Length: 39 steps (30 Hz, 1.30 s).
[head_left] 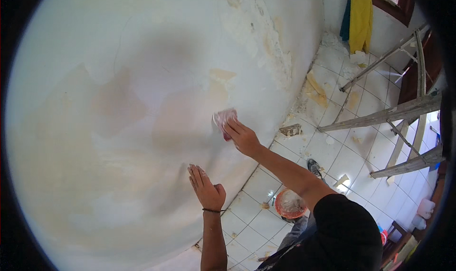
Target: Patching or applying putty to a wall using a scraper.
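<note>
My right hand (242, 137) grips a red putty scraper (225, 120) smeared with white paste, held at the wall (185, 104). Its edge looks to be on or very close to the surface. Lower and to the left, my left hand (208, 191) is stretched out flat toward the wall, with white paste on its fingertips and a dark band on its wrist. Whether it touches the wall I cannot tell. The wall is whitish with beige patches, and rough, flaking plaster (256, 33) runs along its upper right.
An orange bucket (290, 203) with white paste stands on the tiled floor (256, 218) by my feet. To the right rises a wooden trestle (380, 119). Plaster debris (290, 130) lies along the wall's foot. A yellow cloth (360, 19) hangs at the back.
</note>
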Each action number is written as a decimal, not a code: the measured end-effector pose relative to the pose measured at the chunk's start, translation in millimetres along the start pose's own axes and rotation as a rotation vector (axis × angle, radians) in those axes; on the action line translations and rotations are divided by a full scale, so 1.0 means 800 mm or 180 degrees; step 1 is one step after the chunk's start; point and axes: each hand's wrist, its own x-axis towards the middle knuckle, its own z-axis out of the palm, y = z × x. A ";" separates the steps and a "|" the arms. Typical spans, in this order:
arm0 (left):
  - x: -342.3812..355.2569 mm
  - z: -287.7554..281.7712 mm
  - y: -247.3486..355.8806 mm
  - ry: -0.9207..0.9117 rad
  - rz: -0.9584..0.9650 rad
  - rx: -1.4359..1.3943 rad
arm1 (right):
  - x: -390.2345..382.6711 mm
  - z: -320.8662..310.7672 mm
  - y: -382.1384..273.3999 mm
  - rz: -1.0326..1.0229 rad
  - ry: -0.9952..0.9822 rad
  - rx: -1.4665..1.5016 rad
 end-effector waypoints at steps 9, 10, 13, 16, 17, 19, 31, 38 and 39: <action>0.026 0.040 0.007 -0.0122 -0.0188 0.0143 | 0.162 -0.094 0.034 0.0603 0.1056 0.0324; 0.027 0.045 0.008 -0.0160 -0.0305 0.0225 | 0.169 -0.089 0.029 0.0577 0.1029 0.0331; 0.026 0.063 0.012 -0.0272 -0.0374 0.0190 | 0.160 -0.070 0.022 0.0077 0.0337 -0.0446; 0.015 0.092 0.014 -0.0352 -0.0532 0.0019 | 0.059 -0.039 0.031 -0.0521 -0.0454 -0.0196; 0.009 0.101 0.017 -0.0354 -0.0586 -0.0027 | 0.019 -0.036 0.040 -0.0488 -0.0920 -0.0070; -0.007 0.116 0.018 -0.0478 -0.0805 -0.0110 | -0.004 -0.051 0.053 -0.0490 -0.1458 0.0089; -0.206 0.229 0.129 -0.1653 -0.1102 -0.0759 | 0.076 -0.031 0.048 -0.0947 -0.0059 -0.0585; -0.312 0.263 0.142 -0.2383 -0.1147 -0.0702 | -0.143 -0.046 0.044 -0.0550 -0.2454 0.0028; -0.328 0.267 0.140 -0.2365 -0.1169 -0.0717 | -0.155 -0.060 0.044 0.0158 -0.2647 0.0159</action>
